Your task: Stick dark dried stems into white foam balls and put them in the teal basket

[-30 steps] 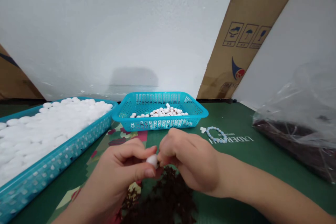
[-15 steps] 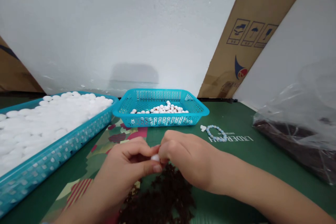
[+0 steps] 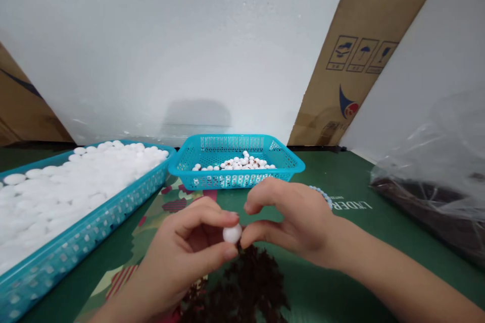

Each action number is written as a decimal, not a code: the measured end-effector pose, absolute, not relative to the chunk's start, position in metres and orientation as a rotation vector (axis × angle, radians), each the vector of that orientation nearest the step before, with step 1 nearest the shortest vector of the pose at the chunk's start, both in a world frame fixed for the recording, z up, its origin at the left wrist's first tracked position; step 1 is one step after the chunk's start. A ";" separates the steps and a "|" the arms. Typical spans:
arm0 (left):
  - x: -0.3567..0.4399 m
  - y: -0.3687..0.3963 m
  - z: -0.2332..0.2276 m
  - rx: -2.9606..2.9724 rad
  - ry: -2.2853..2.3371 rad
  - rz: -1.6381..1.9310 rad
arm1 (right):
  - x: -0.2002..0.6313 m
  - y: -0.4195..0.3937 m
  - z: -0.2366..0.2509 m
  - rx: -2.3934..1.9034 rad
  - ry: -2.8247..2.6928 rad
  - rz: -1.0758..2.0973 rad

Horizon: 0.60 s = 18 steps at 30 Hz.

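in the head view, we hold a small white ball in our left hand, its thumb and forefinger pinching the ball from below and above. our right hand stands just to the right of it, thumb and forefinger spread apart with a gap between; its thumb tip is right by the ball, though we cannot tell whether it touches. below the ball lies a heap of dark brown pieces on the green tabletop. beyond our hands we see a turquoise perforated basket with white balls, some with brown bits among them. to the left, a larger turquoise basket is filled with white rounded pieces. a pale blue beaded bracelet lies partly hidden behind our right hand, and a clear plastic bag with dark contents sits far right.
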<state>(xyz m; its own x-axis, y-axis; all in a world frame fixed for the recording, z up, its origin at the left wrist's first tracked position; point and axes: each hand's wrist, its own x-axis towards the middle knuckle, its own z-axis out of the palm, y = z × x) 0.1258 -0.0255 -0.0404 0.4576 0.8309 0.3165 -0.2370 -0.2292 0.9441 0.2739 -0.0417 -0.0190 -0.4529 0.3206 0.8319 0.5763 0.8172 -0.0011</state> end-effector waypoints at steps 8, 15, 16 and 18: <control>0.124 -0.030 -0.039 1.257 0.606 1.170 | 0.274 -0.039 -0.016 -0.582 -2.151 -0.083; 0.127 -0.027 -0.036 1.325 0.579 1.232 | 0.265 -0.042 -0.024 -0.506 -2.018 -0.067; 0.126 -0.028 -0.036 1.357 0.580 1.267 | 0.265 -0.041 -0.023 -0.506 -2.004 -0.093; 0.122 -0.032 -0.038 1.444 0.625 1.383 | 0.267 -0.033 -0.016 -0.647 -1.994 -0.128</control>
